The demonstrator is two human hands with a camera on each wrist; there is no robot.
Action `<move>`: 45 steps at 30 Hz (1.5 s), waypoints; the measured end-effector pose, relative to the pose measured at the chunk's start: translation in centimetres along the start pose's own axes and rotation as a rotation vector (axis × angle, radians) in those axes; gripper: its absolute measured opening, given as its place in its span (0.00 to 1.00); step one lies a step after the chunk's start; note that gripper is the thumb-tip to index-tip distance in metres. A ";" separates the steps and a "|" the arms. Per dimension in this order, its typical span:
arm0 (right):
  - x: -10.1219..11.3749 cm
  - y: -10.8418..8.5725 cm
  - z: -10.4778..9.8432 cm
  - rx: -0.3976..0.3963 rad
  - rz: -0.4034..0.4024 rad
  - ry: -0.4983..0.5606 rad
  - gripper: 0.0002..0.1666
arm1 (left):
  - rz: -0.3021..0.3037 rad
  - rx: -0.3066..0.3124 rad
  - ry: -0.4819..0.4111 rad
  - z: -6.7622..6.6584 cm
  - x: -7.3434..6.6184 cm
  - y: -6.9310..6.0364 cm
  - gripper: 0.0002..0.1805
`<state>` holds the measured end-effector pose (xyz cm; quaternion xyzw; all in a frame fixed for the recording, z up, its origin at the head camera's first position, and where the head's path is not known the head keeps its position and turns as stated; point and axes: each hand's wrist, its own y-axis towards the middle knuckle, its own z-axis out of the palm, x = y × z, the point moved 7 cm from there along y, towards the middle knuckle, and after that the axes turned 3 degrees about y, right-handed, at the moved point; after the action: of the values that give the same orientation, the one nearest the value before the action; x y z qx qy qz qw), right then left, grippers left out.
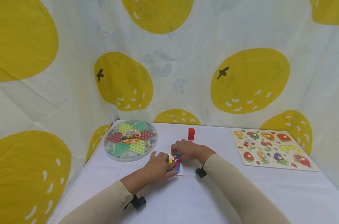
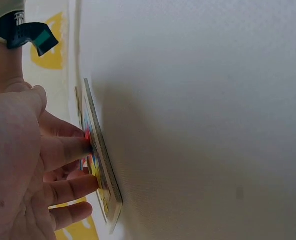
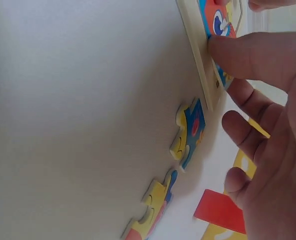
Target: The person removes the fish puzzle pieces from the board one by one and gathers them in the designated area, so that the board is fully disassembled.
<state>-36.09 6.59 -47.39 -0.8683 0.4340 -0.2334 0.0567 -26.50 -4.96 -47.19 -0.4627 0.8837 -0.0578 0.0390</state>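
Observation:
A small wooden jigsaw board [image 1: 180, 173] with a bright red, blue and yellow picture lies on the white table between both hands. My left hand [image 1: 157, 168] reaches over its left side, and in the left wrist view the extended fingers [image 2: 70, 189] touch its face. My right hand [image 1: 186, 150] is at the far right corner. There, the right wrist view shows its thumb and a finger pinching a jigsaw piece [image 3: 219, 21] with an eye on it, over the board. Two loose jigsaw pieces, one blue and yellow [image 3: 194, 131], the other mostly yellow [image 3: 157, 199], lie beside the board.
Behind the right hand stands a red block [image 1: 191, 133]. A round Chinese checkers board [image 1: 130, 140] lies at the back left. At the right is a wooden fruit and vegetable puzzle [image 1: 273, 149]. A patterned curtain [image 1: 183, 90] hangs behind the table.

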 end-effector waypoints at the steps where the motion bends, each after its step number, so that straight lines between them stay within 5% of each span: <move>1: -0.1 0.0 -0.1 -0.007 -0.006 0.003 0.18 | -0.001 0.002 -0.001 -0.1 0.0 0.0 0.32; 14: -0.9 0.0 -0.4 -0.037 -0.006 0.218 0.12 | 0.006 -0.005 -0.006 -0.5 -0.1 0.1 0.31; 31: -1.3 -0.8 -1.6 -0.057 -0.106 0.310 0.09 | -0.006 0.006 -0.020 -0.3 -0.1 0.3 0.30; 45: -6.2 -3.5 -2.6 -0.075 0.013 0.425 0.08 | -0.026 0.020 -0.039 -0.3 0.2 -0.1 0.30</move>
<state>-37.93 13.82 -46.21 -0.7982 0.4502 -0.3948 -0.0669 -26.62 -5.14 -46.85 -0.4749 0.8760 -0.0581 0.0603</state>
